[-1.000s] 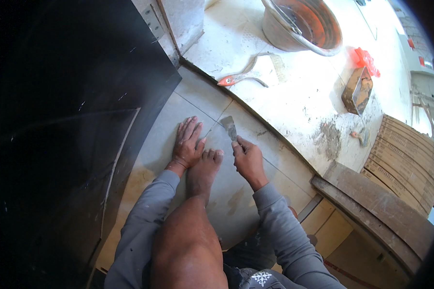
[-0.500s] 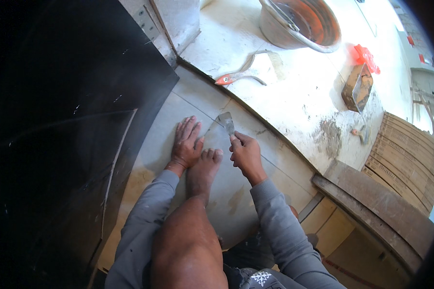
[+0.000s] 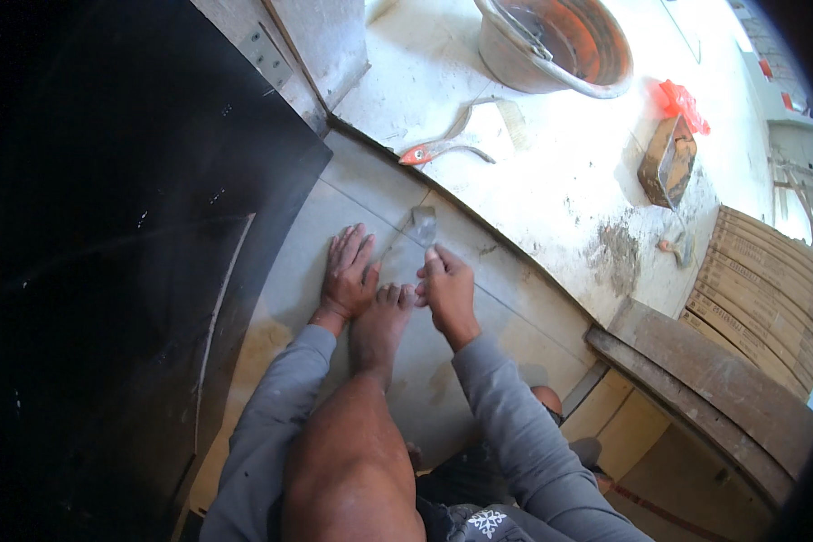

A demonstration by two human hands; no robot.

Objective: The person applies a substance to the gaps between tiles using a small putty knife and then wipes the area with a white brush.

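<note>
we see right hand gripping scraper | blade points up-left, away along tile joint | left hand flat, open on tile, just left

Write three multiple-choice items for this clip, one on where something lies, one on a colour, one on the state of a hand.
1. Where does the left hand rest?
A. Flat on the grey floor tile
B. On the bucket rim
C. On the wooden planks

2. What colour is the inside of the bucket?
A. Blue
B. Orange-red
C. Green

3. What is the right hand doing?
A. Lying open and empty
B. Gripping a scraper whose blade meets the tile
C. Holding the brush

Answers:
1. A, the palm and spread fingers lie on the tile beside the bare foot.
2. B, the bucket's inner wall shows orange-red above its grey outside.
3. B, the fingers are closed round the handle and the blade points away onto the tile; the brush with the red-tipped handle lies apart on the pale concrete.
</note>
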